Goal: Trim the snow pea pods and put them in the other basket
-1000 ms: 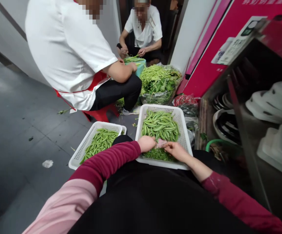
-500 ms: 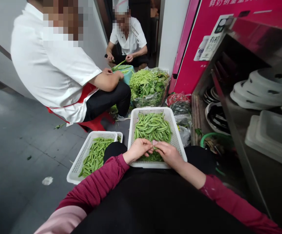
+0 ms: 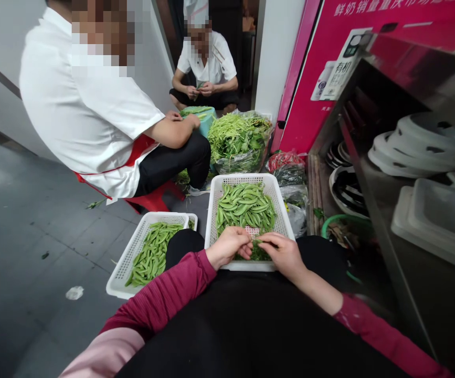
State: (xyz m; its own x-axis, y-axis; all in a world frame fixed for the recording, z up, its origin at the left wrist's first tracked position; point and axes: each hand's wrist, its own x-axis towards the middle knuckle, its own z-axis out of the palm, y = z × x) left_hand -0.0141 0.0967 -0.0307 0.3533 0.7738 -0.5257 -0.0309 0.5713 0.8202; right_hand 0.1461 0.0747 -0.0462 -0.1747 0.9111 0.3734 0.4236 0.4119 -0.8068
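Over the near half of a white perforated basket (image 3: 287,223) on my lap, both hands work close together. My left hand (image 3: 232,245) is closed with its fingers curled, around a pea pod mostly hidden by them. The thumb and index finger of my right hand (image 3: 284,253) pinch at the same pod's end, where a little green shows. Flat green pea pods (image 3: 246,205) are heaped in the basket's far half. Small green trimmings (image 3: 259,253) lie in the near half, below my hands.
At my left, a second white basket (image 3: 117,281) on the floor holds more pods. A co-worker (image 3: 93,105) sits on a red stool (image 3: 154,198); another person (image 3: 207,68) crouches behind. A bag of leafy greens (image 3: 241,136) stands ahead. A metal shelf (image 3: 384,220) with dishes is at right.
Both hands have shifted slightly right, and the pod between them shows less. The crouching person's hands have drawn together, and the long green stalk they held across is no longer seen.
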